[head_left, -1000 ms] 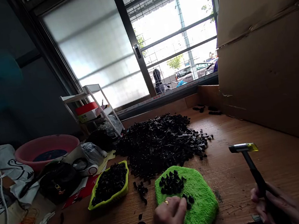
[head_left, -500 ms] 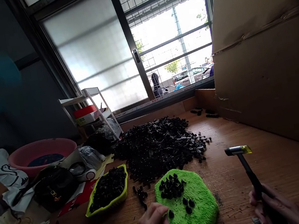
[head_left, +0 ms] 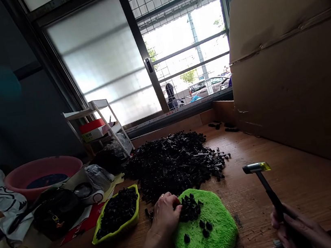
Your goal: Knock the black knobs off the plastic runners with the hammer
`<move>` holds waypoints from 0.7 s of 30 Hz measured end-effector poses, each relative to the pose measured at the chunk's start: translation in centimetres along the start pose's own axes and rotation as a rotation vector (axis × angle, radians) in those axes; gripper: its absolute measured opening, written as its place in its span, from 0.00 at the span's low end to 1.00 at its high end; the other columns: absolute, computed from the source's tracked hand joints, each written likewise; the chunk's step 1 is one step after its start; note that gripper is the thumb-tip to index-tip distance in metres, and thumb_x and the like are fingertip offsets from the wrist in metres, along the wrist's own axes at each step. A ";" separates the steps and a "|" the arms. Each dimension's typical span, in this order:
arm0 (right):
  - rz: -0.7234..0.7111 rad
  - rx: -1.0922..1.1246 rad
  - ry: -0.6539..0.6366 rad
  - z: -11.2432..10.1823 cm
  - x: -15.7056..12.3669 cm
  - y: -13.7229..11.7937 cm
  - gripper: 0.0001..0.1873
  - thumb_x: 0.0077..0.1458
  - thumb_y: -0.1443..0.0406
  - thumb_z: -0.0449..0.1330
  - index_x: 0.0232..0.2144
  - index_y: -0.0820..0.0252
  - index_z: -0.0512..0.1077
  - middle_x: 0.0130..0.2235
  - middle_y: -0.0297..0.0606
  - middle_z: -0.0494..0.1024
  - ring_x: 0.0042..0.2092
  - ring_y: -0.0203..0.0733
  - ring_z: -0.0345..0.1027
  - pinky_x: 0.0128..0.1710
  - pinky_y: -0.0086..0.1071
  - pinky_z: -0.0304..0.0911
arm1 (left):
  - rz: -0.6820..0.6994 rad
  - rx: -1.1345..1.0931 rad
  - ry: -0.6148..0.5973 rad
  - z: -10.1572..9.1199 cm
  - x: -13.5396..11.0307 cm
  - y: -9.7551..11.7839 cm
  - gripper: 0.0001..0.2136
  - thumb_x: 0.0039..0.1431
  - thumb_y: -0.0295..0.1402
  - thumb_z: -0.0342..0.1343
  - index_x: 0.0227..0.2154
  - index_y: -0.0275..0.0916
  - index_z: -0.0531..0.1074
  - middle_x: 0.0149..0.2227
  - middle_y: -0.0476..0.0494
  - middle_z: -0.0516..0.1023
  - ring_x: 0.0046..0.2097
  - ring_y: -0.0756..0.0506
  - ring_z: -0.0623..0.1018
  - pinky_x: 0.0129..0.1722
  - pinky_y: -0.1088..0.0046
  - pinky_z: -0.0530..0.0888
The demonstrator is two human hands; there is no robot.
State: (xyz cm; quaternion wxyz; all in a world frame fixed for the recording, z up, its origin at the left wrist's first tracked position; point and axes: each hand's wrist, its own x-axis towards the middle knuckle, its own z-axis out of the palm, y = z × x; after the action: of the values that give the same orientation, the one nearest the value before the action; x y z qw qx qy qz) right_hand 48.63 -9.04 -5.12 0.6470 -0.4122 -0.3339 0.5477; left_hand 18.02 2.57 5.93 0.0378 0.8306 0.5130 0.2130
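Note:
My right hand [head_left: 295, 225] is closed around the black handle of a small hammer [head_left: 268, 187], its metal head with a clear yellow face raised above the tabletop. At the left edge of a fluffy green pad [head_left: 218, 215], my left hand [head_left: 165, 212] reaches into a cluster of small black rounded parts [head_left: 192, 208]. Its fingers are curled and drawn together; what lies between them is hidden. Several more of these black parts [head_left: 206, 232] sit apart on the pad, nearer to me.
Behind the pad spreads a large heap of black pieces [head_left: 170, 160]. A yellow-green basket [head_left: 137, 206] full of black parts stands to the left. Farther left are a pink basin [head_left: 76, 169], a black bag [head_left: 57, 215] and a white rack [head_left: 117, 128]. Cardboard [head_left: 285, 82] rises on the right.
My left hand has moved up and away from me, from the pad's near left edge to the cluster of black parts. The hammer stays raised in my right hand. The view has shifted slightly.

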 end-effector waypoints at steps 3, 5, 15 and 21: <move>-0.016 0.030 -0.001 0.3 -0.2 -0.2 0.17 0.45 0.51 0.62 0.30 0.57 0.67 0.26 0.34 0.71 0.18 0.36 0.63 0.14 0.28 0.58 | 0.010 -0.026 0.002 -0.4 -0.7 -0.2 0.06 0.54 0.31 0.50 0.26 0.40 0.70 0.31 0.48 0.72 0.36 0.46 0.71 0.34 0.72 0.65; -0.017 0.048 0.005 0.4 -0.3 -0.3 0.16 0.45 0.52 0.62 0.30 0.57 0.67 0.26 0.34 0.71 0.19 0.36 0.63 0.15 0.28 0.60 | 0.041 -0.047 -0.009 -0.6 -1.0 -0.3 0.05 0.54 0.31 0.50 0.27 0.40 0.70 0.31 0.48 0.72 0.36 0.46 0.71 0.35 0.71 0.65; -0.026 0.094 0.042 1.3 -1.0 -0.6 0.15 0.45 0.52 0.62 0.29 0.56 0.68 0.25 0.34 0.72 0.18 0.35 0.63 0.11 0.24 0.56 | 0.138 -0.251 0.171 -0.6 -1.4 0.1 0.08 0.58 0.29 0.47 0.27 0.40 0.69 0.30 0.47 0.72 0.36 0.46 0.70 0.36 0.70 0.66; -0.026 0.081 0.022 0.8 -1.4 0.1 0.10 0.54 0.54 0.56 0.34 0.53 0.68 0.28 0.31 0.71 0.21 0.34 0.63 0.17 0.26 0.60 | 0.315 -0.163 0.204 -0.2 -3.6 1.9 0.07 0.57 0.28 0.48 0.29 0.40 0.71 0.30 0.46 0.73 0.36 0.46 0.69 0.38 0.67 0.64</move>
State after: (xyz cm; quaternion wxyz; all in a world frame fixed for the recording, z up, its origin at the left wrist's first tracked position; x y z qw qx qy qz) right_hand 47.68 -10.24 -4.82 0.6740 -0.3873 -0.3096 0.5476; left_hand 18.20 -1.47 5.54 0.0190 0.8689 0.3589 0.3403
